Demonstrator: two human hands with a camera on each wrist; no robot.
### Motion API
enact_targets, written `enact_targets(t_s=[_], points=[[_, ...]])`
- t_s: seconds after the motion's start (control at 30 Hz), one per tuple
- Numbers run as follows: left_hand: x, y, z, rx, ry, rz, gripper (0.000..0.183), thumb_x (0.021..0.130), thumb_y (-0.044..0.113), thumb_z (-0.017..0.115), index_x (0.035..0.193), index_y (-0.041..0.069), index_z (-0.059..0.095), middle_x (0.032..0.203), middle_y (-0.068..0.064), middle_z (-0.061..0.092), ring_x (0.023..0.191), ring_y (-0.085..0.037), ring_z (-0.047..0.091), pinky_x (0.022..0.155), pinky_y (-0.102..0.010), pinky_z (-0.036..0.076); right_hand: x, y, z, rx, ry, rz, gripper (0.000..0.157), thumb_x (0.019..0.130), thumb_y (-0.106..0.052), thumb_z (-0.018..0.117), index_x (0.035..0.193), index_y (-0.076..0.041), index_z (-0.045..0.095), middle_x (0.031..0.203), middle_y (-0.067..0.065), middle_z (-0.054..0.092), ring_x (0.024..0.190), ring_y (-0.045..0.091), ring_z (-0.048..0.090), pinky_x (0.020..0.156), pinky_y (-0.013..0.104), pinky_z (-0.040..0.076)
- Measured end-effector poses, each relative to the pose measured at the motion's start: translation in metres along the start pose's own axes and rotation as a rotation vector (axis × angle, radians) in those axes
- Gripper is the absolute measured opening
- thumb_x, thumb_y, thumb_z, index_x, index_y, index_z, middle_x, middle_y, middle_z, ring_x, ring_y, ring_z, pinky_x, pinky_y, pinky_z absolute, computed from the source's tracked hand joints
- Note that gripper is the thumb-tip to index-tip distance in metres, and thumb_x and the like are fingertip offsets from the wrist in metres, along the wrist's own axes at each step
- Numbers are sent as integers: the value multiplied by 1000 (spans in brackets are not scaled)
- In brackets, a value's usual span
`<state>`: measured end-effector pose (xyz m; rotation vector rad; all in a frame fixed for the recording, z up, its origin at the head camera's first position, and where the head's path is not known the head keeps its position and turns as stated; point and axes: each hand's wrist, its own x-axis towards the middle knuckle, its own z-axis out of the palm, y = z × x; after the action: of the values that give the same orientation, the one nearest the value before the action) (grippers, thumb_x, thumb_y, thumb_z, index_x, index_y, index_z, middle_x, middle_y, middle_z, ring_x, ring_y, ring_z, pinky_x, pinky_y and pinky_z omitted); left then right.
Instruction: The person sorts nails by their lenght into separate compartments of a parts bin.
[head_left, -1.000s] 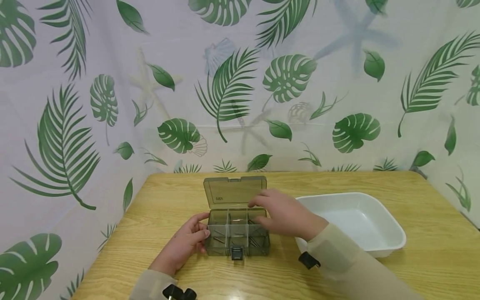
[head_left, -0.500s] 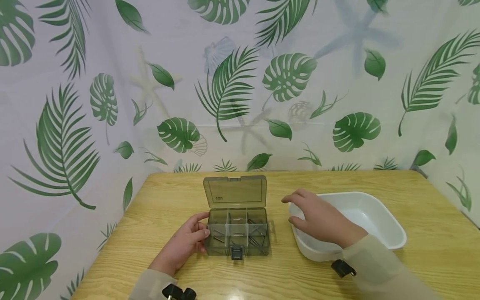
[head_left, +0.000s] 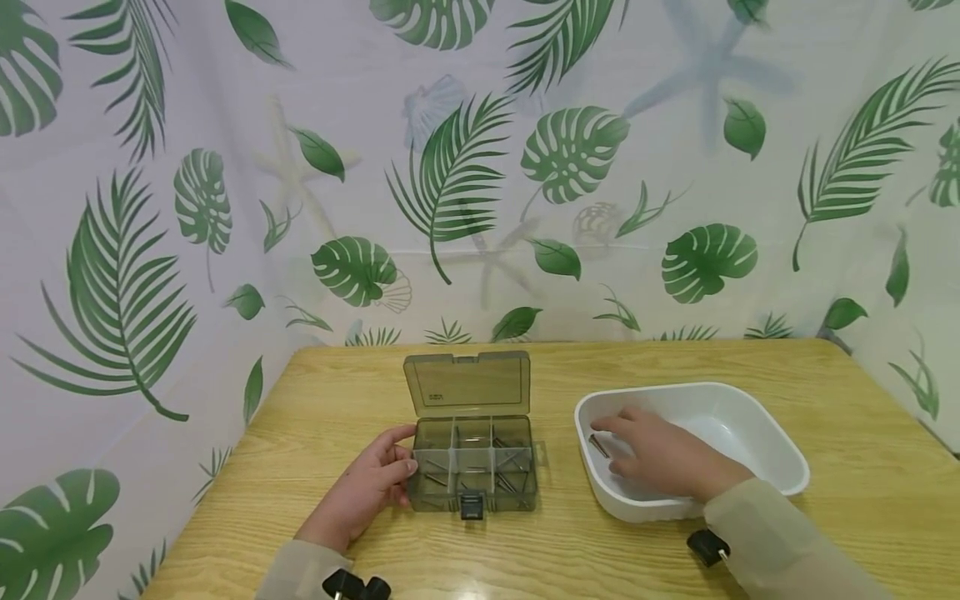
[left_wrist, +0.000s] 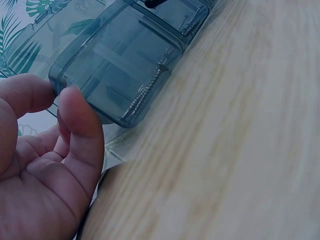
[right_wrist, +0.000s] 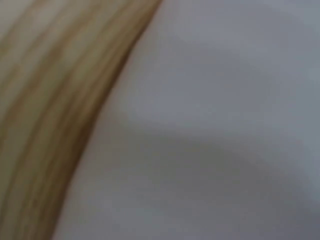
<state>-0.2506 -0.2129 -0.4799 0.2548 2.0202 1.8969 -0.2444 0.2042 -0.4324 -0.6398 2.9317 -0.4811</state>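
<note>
A smoky see-through compartment box [head_left: 474, 479] stands on the table with its lid [head_left: 468, 383] raised. My left hand [head_left: 375, 475] holds its left side, thumb by the front corner and fingers behind. In the left wrist view, thumb and forefinger grip the box corner, and threaded screws [left_wrist: 145, 95] show through the wall. Over in the white basin [head_left: 765, 425], my right hand [head_left: 663, 454] reaches down with thumb and forefinger apart. A screw [head_left: 598, 446] shows between those fingertips. The right wrist view has only blurred white basin wall and wood.
Inside the box, dividers part several compartments, with screws [head_left: 506, 482] in the right-hand ones. A latch [head_left: 472, 505] hangs at the box front. The wooden table [head_left: 570, 558] ends at a leaf-patterned cloth [head_left: 480, 192] behind.
My right hand has left the box's right compartments, moved right and dipped into the white basin. A screw now shows by its fingertips. The left hand has kept its hold on the box.
</note>
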Motion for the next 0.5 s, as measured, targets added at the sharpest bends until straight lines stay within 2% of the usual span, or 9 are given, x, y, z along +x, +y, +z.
enact_targets(t_s=[0.17,0.37,0.5], points=[[0,-1,0,6,-6,-9,58,104,10,55,157,9,30,104,-10,46,79,-19,46,62,-32,53,-1,1,3,-27,-59,18,57,90,-24,72,145,-17,57,123,8,56,113,29,55,92,50,48],[-1,3,1,-1,1,-1,59,104,7,54,157,7,29,105,-10,45,77,-18,45,61,-32,53,1,2,5,-83,-50,-6,56,91,-25,72,145,-19,59,117,6,55,106,25,52,85,45,48],[-2,3,2,-4,2,-1,58,104,6,53,157,6,29,104,-10,46,76,-18,45,61,-32,53,0,0,4,-73,-49,5,50,91,-23,72,140,-19,63,112,5,54,100,23,50,81,43,47]])
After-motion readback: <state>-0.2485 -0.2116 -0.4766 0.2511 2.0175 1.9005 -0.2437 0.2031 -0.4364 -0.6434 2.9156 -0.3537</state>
